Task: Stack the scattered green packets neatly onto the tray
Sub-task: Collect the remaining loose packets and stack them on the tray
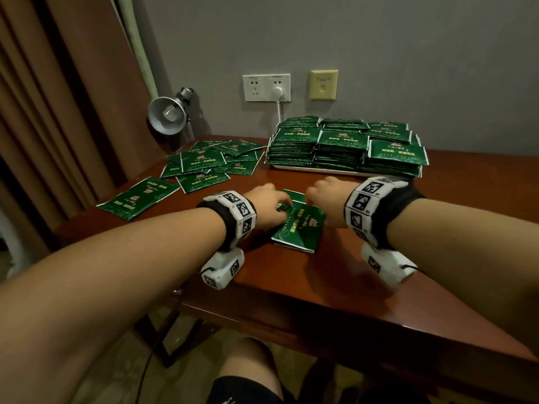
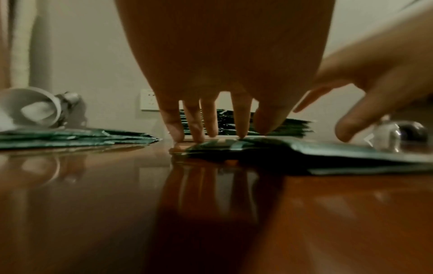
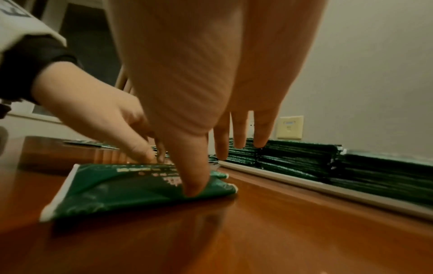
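Both hands sit on a small pile of green packets (image 1: 297, 225) in the middle of the wooden table (image 1: 379, 281), just in front of the tray (image 1: 318, 169). Left hand (image 1: 267, 207) is at the pile's left far corner; the left wrist view shows its fingers (image 2: 242, 120) straight, slightly spread, tips down on the packet edge and the table. Nothing is gripped, it just presses and touches. Right hand (image 1: 326, 196) is at the pile's right far corner. In the right wrist view its thumb (image 3: 195, 172) presses the top packet (image 3: 131, 187) down; the other fingers (image 3: 241, 129) hang straight and narrow-spaced above the table, not touching the packet. No curl around anything visible.

The pile looks like a few packets, roughly aligned, the top one slightly skewed; exact count cannot be told.

The tray is white, at the table's far side near the wall, loaded with stacked packets (image 1: 344, 147) in several neat columns. Loose packets (image 1: 204, 164) lie scattered and overlapping at far left, and one long packet (image 1: 140, 198) lies alone nearer the left edge.

A metal desk lamp (image 1: 169, 115) stands at the far left corner. A wall socket (image 1: 267, 87) with a white plug is behind the tray, a beige network plate (image 1: 323, 84) beside it. A brown curtain (image 1: 58, 97) hangs at left. Wrist bands with black-and-white markers are on both arms.
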Available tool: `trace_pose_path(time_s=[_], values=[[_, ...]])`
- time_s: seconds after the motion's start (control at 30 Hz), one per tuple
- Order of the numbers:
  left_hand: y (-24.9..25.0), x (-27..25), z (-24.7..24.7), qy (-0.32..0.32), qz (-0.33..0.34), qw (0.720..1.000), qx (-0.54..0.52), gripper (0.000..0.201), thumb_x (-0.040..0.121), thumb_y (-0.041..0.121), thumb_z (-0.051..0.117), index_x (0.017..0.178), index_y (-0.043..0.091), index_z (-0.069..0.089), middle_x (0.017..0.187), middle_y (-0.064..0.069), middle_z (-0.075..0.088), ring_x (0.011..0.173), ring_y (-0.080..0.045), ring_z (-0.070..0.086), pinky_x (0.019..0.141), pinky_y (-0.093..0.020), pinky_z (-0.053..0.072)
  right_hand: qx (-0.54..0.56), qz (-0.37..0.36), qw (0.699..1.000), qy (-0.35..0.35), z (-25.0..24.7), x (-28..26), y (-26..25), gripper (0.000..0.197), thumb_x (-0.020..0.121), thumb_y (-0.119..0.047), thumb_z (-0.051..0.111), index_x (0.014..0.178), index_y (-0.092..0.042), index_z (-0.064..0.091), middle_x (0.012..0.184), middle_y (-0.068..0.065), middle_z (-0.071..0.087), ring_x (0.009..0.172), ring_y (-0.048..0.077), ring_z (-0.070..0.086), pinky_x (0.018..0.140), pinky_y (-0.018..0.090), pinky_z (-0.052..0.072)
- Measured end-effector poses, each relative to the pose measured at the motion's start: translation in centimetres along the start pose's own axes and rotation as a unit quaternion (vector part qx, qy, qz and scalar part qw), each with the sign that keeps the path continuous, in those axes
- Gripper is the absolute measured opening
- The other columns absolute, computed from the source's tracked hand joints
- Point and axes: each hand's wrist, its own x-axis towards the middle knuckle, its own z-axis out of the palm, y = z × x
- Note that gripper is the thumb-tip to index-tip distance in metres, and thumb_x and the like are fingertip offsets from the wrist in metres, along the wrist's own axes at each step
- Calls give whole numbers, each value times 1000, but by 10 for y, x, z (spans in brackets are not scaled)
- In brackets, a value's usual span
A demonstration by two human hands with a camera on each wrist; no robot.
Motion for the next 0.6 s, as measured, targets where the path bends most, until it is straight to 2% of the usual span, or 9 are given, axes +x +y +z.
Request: trace_pose_path(time_s=[0.1,0.17,0.23,0.3,0.37,0.43,0.47,0.53,0.6], values=[[0,1,1,-18,-6,999,45,44,89,19,54,132,26,53,124,-6,47,114,-27,51,93,-39,48,18,-19,1000,-15,2,5,-7,51,87,-35,64,132,-23,46,128,3,50,119,24,45,96,40,47],[-1,3,-1,-17,-10,998,51,42,87,13,56,127,23,56,125,-6,48,115,-28,51,92,-38,47,43,-34,998,-40,2,6,-11,45,87,-35,63,128,-23,48,120,2,55,105,22,53,85,37,50],[0,3,-4,-26,6,998,65,43,85,10,58,127,22,56,127,-4,52,114,-27,53,90,-38,49,55,-41,996,-63,3,4,-14,43,87,-39,61,125,-22,49,107,2,59,89,22,56,70,32,47],[4,3,-9,-44,29,993,106,45,85,10,58,128,22,55,126,-2,56,109,-26,57,83,-36,52,25,-30,997,-71,0,-2,-12,44,85,-50,59,117,-21,51,99,1,61,84,23,58,65,31,45],[7,2,-14,-63,42,986,148,41,84,12,56,124,21,58,116,-3,62,100,-26,60,76,-33,52,-18,7,995,-95,-4,-7,-5,46,84,-60,55,100,-17,58,88,1,63,78,23,59,63,31,48],[11,2,-17,-88,41,981,169,27,84,14,56,110,17,64,102,-6,65,87,-25,59,71,-33,50,-36,46,989,-133,-7,-13,0,51,86,-65,51,82,-15,62,69,-1,56,63,21,54,58,30,46],[12,2,-18,-99,41,979,172,22,83,15,57,103,13,66,97,-9,66,81,-25,57,69,-34,49,-35,62,986,-150,-5,-16,2,52,88,-65,48,81,-16,63,65,-2,51,59,19,50,57,29,44],[13,3,-17,-100,56,979,168,24,83,15,60,104,7,68,101,-12,68,81,-24,59,70,-35,51,13,99,982,-161,1,-23,6,42,93,-55,49,96,-18,67,64,-3,44,62,18,48,62,27,45],[12,3,-16,-77,79,980,168,23,83,20,67,104,13,66,111,-7,62,95,-22,58,77,-33,50,68,105,982,-144,4,-28,3,43,93,-46,55,120,-13,62,70,-3,40,79,23,55,67,28,42]])
